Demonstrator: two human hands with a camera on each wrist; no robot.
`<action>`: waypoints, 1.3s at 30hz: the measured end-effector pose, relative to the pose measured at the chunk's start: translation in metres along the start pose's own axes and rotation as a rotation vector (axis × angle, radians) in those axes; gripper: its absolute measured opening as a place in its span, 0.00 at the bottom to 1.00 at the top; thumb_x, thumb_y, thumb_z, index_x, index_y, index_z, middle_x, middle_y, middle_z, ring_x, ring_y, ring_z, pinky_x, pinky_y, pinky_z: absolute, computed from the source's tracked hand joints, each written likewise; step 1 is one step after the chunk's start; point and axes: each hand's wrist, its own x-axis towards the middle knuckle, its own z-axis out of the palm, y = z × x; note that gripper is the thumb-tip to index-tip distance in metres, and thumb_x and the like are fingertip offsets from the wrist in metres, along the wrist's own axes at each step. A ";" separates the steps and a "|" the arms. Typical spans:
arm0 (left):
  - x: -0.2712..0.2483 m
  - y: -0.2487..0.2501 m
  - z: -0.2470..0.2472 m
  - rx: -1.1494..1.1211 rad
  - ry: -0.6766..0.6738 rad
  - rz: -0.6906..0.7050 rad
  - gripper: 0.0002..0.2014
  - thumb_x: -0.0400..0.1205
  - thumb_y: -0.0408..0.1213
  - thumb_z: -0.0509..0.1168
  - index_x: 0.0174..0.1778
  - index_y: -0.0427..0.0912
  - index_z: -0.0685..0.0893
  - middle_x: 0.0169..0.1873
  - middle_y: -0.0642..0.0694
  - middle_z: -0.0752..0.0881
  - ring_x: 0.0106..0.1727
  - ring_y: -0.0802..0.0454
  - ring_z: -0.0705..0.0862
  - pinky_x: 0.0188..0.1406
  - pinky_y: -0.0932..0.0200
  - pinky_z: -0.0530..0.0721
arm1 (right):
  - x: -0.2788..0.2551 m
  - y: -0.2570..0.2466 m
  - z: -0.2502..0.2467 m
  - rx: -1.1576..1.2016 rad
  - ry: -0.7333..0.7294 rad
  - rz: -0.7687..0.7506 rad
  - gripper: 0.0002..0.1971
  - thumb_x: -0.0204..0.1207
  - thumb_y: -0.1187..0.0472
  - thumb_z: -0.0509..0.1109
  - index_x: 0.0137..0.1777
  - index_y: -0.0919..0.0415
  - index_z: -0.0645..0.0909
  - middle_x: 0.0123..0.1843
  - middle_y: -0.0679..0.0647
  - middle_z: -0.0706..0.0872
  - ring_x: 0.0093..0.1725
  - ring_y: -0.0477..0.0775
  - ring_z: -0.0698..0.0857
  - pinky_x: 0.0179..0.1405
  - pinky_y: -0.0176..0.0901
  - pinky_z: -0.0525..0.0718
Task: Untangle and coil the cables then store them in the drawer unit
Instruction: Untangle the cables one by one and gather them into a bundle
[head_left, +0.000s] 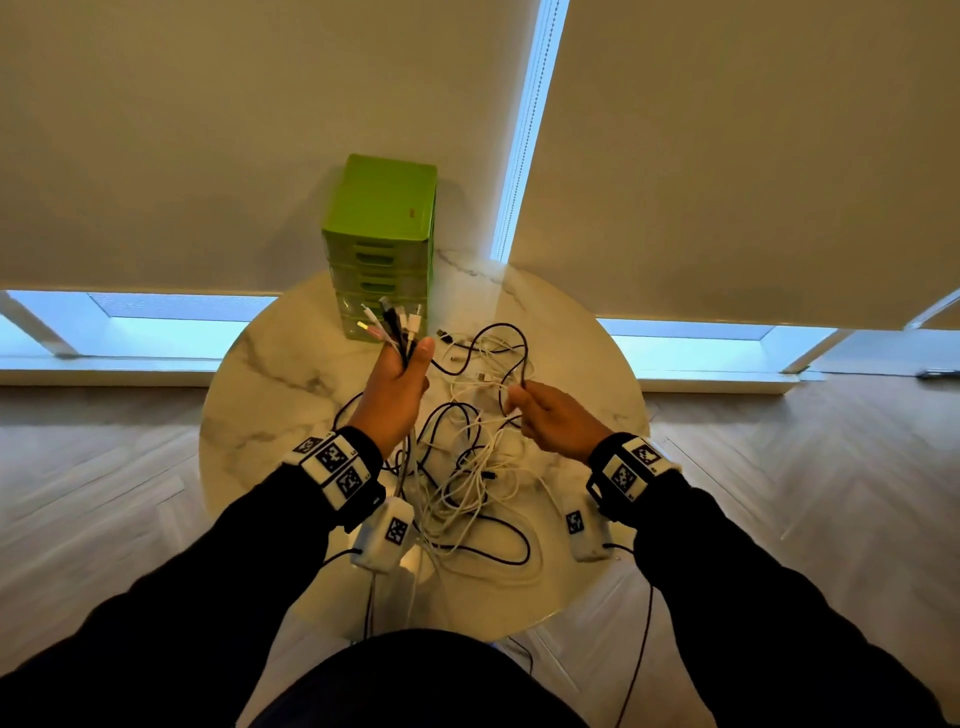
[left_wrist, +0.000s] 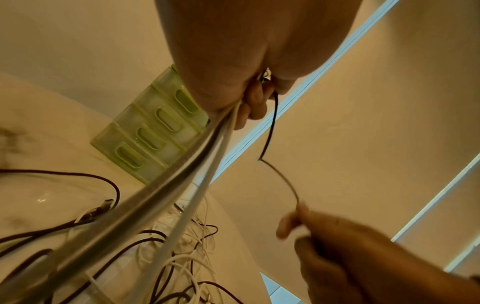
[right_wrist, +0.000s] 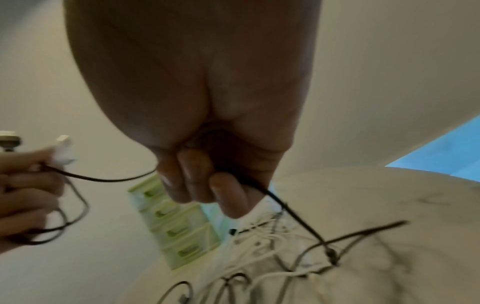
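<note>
Head view shows the left hand (head_left: 395, 387) raised over a round marble table (head_left: 270, 384), its fingers clenched around a bundle of cable ends (head_left: 392, 325). White, black and grey plugs fan out above the fist, and the cords hang down below it toward the table. Just beyond those plugs stands the green drawer unit (head_left: 382, 244), upright at the far edge of the table, with its drawers closed as far as can be seen.

To the right of that fist, the right hand (head_left: 553, 421) pinches a thin black cable (head_left: 511, 343) between thumb and fingers. From the pinch the cord arches up and back toward the left fist, and the left wrist view shows that same black cable (left_wrist: 270, 131) running from the left grip down to the right fingers (left_wrist: 291, 222). In the right wrist view, which is blurred, the curled fingers (right_wrist: 197, 174) close around the black cord, which trails past them into the pile.

Below and between both grips lies a tangle of white and black cables (head_left: 467, 493), spread loose across the tabletop. Both wrists wear bands with black-and-white square markers (head_left: 332, 460).
</note>
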 end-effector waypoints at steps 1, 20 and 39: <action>0.001 0.001 0.001 -0.038 -0.021 -0.010 0.13 0.91 0.48 0.58 0.43 0.47 0.69 0.25 0.53 0.62 0.25 0.56 0.60 0.26 0.57 0.60 | -0.003 0.016 -0.004 -0.029 0.046 0.084 0.19 0.90 0.47 0.54 0.52 0.60 0.78 0.25 0.46 0.79 0.20 0.41 0.74 0.31 0.44 0.76; -0.035 0.006 0.141 -0.042 -0.576 -0.081 0.18 0.89 0.47 0.63 0.36 0.48 0.66 0.28 0.44 0.61 0.27 0.54 0.61 0.33 0.53 0.67 | -0.143 0.137 -0.042 -0.439 0.275 0.613 0.49 0.77 0.39 0.71 0.89 0.50 0.46 0.90 0.55 0.52 0.87 0.58 0.58 0.83 0.60 0.62; -0.014 -0.002 0.134 -0.425 -0.566 -0.339 0.18 0.93 0.46 0.52 0.40 0.41 0.73 0.24 0.53 0.66 0.21 0.59 0.59 0.21 0.63 0.58 | -0.160 0.095 -0.061 -0.491 -0.030 0.728 0.21 0.85 0.41 0.62 0.65 0.56 0.79 0.59 0.57 0.87 0.59 0.59 0.85 0.59 0.51 0.80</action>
